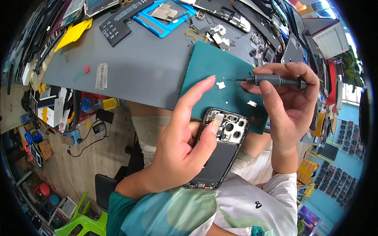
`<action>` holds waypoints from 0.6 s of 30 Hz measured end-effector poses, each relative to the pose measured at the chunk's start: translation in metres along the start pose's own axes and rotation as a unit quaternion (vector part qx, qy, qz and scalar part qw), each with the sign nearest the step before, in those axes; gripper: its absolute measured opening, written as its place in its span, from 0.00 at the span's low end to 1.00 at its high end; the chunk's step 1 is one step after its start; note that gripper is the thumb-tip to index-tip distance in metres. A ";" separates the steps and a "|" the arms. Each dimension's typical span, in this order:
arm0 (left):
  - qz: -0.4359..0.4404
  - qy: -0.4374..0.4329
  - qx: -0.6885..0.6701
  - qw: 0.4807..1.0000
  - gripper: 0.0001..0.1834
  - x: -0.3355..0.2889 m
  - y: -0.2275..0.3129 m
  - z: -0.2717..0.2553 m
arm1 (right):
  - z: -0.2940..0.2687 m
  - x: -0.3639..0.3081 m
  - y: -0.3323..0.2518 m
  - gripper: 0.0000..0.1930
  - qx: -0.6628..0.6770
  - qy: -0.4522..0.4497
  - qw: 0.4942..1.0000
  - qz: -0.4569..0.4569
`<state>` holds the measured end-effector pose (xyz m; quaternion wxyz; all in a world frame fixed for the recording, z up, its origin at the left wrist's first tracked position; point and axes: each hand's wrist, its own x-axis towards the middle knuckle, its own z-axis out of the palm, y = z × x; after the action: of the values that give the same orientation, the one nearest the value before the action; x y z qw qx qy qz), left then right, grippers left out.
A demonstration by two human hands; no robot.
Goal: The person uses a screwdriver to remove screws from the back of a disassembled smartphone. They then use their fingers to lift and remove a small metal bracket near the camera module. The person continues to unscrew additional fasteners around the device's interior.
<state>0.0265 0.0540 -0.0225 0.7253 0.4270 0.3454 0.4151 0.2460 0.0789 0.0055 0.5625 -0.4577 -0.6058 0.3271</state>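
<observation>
At the near edge of the green mat, the left hand clasped the opened phone in its fingers, apparently to steady it insides-up, while over the mat's right side the right hand gripped a screwdriver between its fingers.
</observation>
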 end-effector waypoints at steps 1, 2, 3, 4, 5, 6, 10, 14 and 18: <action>-0.001 0.002 -0.001 1.000 0.37 0.000 0.000 0.001 | 0.000 0.000 0.001 0.26 -0.002 0.002 1.000 0.001; -0.003 0.002 0.001 1.000 0.37 0.000 0.001 0.000 | 0.001 0.000 0.001 0.25 -0.004 0.004 1.000 0.003; -0.005 0.002 0.002 1.000 0.37 0.000 0.001 0.000 | 0.001 0.000 0.001 0.25 -0.006 0.007 1.000 0.005; -0.004 -0.001 0.006 1.000 0.37 0.000 0.001 -0.001 | 0.000 0.000 0.002 0.25 -0.004 0.006 1.000 0.003; -0.003 -0.002 0.011 1.000 0.37 0.000 0.001 -0.002 | 0.000 0.000 0.003 0.25 -0.002 0.005 1.000 0.002; -0.001 -0.003 0.014 1.000 0.37 0.000 0.000 -0.002 | 0.000 0.000 0.003 0.25 -0.001 0.004 1.000 0.001; 0.007 -0.002 0.013 1.000 0.37 0.000 -0.005 -0.002 | 0.001 0.000 0.004 0.25 -0.007 0.005 1.000 0.000; -0.001 0.002 0.004 1.000 0.37 -0.001 -0.003 -0.001 | 0.000 0.000 0.003 0.24 -0.015 0.006 1.000 0.004; 0.003 -0.001 0.008 1.000 0.36 0.000 -0.003 -0.002 | 0.001 0.000 0.003 0.24 -0.019 0.010 1.000 0.009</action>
<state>0.0260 0.0535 -0.0258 0.7210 0.4339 0.3472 0.4139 0.2452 0.0807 0.0025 0.5569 -0.4771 -0.6018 0.3164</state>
